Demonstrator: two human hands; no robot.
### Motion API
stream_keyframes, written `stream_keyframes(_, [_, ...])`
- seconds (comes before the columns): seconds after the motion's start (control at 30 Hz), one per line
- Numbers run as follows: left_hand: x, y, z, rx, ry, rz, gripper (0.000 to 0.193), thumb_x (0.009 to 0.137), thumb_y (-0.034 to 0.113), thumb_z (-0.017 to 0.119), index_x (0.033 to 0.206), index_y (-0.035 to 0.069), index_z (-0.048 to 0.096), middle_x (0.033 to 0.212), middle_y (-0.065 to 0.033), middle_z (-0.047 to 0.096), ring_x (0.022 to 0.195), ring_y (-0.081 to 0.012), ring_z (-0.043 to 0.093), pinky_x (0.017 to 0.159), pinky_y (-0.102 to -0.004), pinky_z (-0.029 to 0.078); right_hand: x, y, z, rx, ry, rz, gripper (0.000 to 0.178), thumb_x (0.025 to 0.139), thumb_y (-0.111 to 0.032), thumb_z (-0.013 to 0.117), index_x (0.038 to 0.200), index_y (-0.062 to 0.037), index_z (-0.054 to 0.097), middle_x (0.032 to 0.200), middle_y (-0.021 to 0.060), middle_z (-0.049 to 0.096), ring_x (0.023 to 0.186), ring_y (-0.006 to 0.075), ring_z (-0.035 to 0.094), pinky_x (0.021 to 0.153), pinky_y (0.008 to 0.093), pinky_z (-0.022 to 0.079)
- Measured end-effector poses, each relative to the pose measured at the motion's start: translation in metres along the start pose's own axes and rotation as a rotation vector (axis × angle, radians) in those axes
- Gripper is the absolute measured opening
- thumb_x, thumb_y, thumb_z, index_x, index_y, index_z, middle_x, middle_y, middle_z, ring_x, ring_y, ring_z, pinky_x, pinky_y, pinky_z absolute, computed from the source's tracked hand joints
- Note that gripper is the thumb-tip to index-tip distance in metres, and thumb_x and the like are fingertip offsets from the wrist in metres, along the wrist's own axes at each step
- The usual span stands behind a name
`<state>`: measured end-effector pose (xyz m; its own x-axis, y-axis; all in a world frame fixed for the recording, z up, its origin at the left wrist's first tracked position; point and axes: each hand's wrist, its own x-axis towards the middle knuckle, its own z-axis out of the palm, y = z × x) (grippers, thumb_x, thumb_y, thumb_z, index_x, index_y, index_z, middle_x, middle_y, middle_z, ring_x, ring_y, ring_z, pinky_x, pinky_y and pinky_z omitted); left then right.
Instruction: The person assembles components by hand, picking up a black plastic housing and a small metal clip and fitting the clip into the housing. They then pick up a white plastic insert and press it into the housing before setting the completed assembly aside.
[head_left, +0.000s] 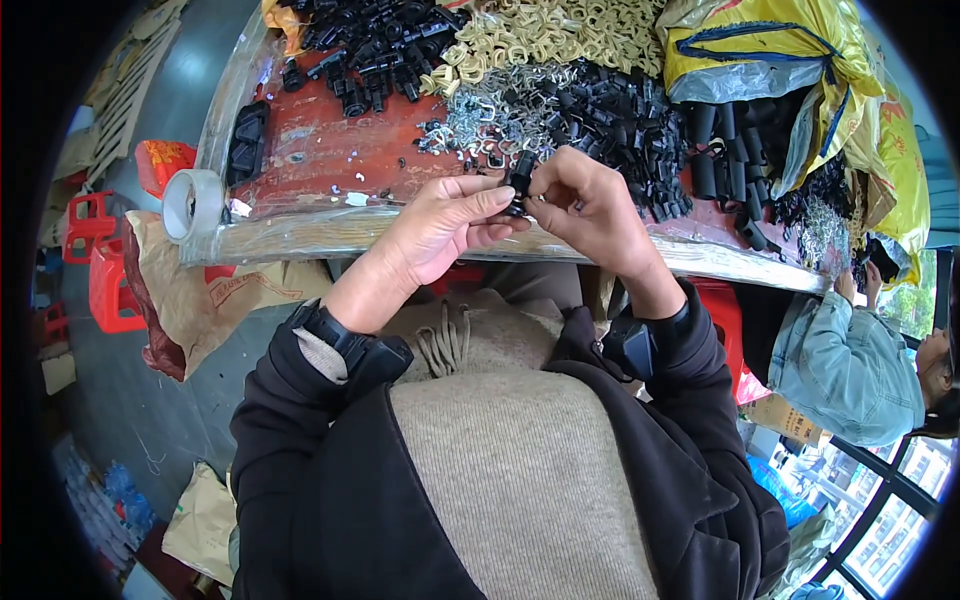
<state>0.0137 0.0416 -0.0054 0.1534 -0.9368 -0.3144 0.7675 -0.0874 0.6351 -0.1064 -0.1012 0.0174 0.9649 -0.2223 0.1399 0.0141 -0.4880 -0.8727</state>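
Note:
Over the near edge of the red worktable (320, 150), my left hand (455, 220) pinches a small black plastic part (522, 172) between thumb and fingers. My right hand (590, 205) meets it from the other side, its fingertips closed at the lower end of the same part. Whether the right fingers hold a separate tiny piece is too small to tell. Just beyond my hands lie a heap of small silvery metal clips (490, 115) and a pile of small black plastic pieces (620, 125).
Cream-coloured rings (560, 35) and black assembled parts (385, 50) are heaped at the back. Yellow sacks (760, 50) and black tubes (735, 150) stand right. A tape roll (193, 205) hangs at the left corner. A co-worker (850, 360) sits at the right; red stools (110, 285) are left.

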Motion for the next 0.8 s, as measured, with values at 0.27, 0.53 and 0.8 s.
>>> stream_keyframes(0.27, [-0.002,0.003,-0.006,0.058,0.001,-0.011,0.024,0.082,0.011,0.048,0.1,-0.005,0.049,0.09,-0.0119,0.057,0.079,-0.0176,0.059,0.066,-0.022,0.049,-0.001,0.018,0.023,0.834,-0.037,0.322,0.013,0.075,-0.005,0.059,0.076,-0.0058,0.046,0.069,-0.0035,0.047,0.066,0.0039,0.047,0.055,0.018,0.039])
stream_keyframes(0.53, [-0.01,0.017,-0.022,0.058,0.075,0.041,0.027,0.083,0.012,0.046,0.104,-0.006,0.046,0.093,-0.015,0.056,0.081,-0.0183,0.058,0.068,-0.0226,0.049,0.068,0.024,-0.013,-0.048,-0.132,-0.14,0.013,0.071,-0.009,0.061,0.077,-0.0054,0.05,0.071,0.0031,0.051,0.064,0.0138,0.053,0.055,0.0237,0.042])
stream_keyframes(0.8, [-0.014,0.023,-0.03,0.008,0.143,0.091,0.027,0.082,0.01,0.048,0.104,-0.004,0.048,0.091,-0.0134,0.057,0.082,-0.0195,0.058,0.069,-0.0237,0.048,0.144,0.051,0.018,-0.956,-0.038,-0.052,0.02,0.071,-0.017,0.058,0.088,-0.006,0.055,0.084,0.0127,0.052,0.074,0.0219,0.057,0.06,0.0338,0.045])
